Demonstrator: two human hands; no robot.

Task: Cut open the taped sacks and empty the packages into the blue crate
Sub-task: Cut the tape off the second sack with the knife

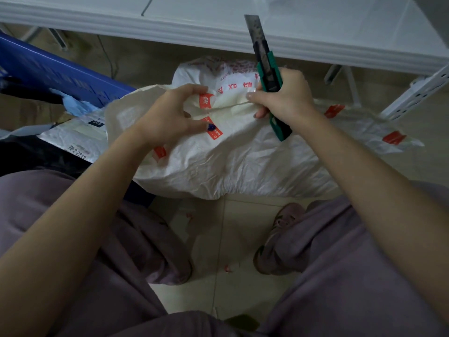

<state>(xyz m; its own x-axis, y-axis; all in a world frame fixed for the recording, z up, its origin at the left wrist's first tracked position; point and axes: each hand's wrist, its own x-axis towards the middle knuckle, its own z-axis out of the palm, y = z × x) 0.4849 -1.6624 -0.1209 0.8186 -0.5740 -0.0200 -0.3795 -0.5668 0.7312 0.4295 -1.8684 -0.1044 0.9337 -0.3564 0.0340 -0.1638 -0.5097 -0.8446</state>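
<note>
A white woven sack (230,164) with red-printed tape lies on the floor in front of my knees. My left hand (170,115) pinches its taped top near a red label. My right hand (284,96) grips a green utility knife (268,76), blade extended and pointing up and away, while its fingertips also hold the tape seam. The blue crate (48,71) stands at the far left, with grey and white packages (75,137) lying in it, next to the sack.
A white table edge (218,27) runs across the top, and its metal leg (413,93) stands at the right. My legs in purple trousers and a shoe (279,237) are on the tiled floor below the sack.
</note>
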